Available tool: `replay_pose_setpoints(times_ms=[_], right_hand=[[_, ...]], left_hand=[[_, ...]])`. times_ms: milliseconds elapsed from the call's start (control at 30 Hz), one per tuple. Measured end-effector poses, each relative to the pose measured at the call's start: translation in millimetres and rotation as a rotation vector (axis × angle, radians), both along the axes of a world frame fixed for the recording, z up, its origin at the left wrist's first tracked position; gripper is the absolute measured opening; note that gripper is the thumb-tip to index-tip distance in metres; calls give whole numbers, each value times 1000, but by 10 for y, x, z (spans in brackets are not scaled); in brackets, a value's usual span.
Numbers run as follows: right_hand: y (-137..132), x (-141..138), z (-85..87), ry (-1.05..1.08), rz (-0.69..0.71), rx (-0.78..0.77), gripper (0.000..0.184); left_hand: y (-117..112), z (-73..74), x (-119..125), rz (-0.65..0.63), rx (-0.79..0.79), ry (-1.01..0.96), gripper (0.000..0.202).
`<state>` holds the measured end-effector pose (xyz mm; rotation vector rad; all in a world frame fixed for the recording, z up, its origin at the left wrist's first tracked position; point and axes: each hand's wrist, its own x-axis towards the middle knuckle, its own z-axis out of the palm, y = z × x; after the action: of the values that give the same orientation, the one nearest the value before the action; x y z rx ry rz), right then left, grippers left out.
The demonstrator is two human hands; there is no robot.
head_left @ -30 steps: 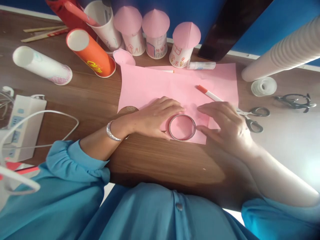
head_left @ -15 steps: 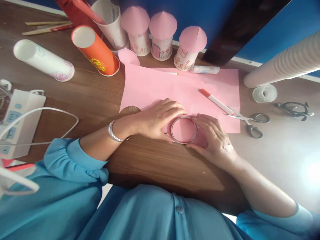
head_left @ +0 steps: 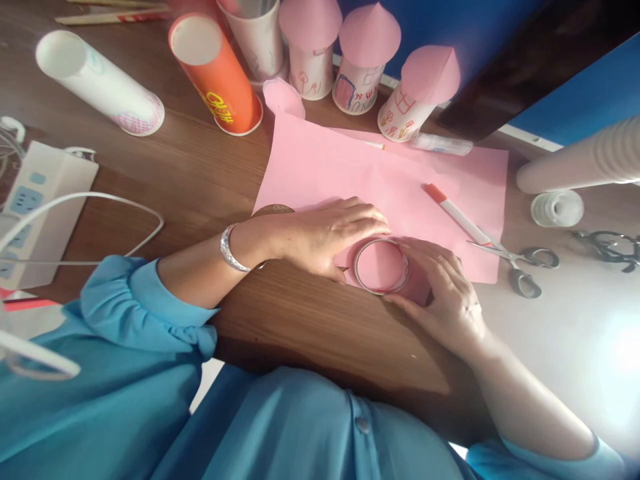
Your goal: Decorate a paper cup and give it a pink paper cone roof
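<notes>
A thin round ring, like a roll of tape, rests near the front edge of a pink paper sheet, and pink shows through its middle. My right hand holds the roll from the right, fingers at the far side and thumb at the near side. Flat on the paper to its left lies my left hand, fingers stretched out and thumb apart, close to the rim. Beside my right hand on the sheet are a white marker with a red cap and grey-handled scissors.
Paper cups with pink cone roofs stand at the back. An orange tube and a white tube are at left, near a power strip. A clear tape roll and a white ribbed column are right.
The camera view has shifted, so the table things appear farther right. Both hands keep nearly the same places around the roll of tape.
</notes>
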<state>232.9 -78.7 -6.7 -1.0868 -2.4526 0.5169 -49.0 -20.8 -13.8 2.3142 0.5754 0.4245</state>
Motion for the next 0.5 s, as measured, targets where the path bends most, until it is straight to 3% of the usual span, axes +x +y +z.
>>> replay_pose_setpoints(times_ms=[500], right_hand=[[-14, 18, 37, -1, -25, -33, 70]], left_hand=[[-4, 45, 11, 15, -29, 27, 74]])
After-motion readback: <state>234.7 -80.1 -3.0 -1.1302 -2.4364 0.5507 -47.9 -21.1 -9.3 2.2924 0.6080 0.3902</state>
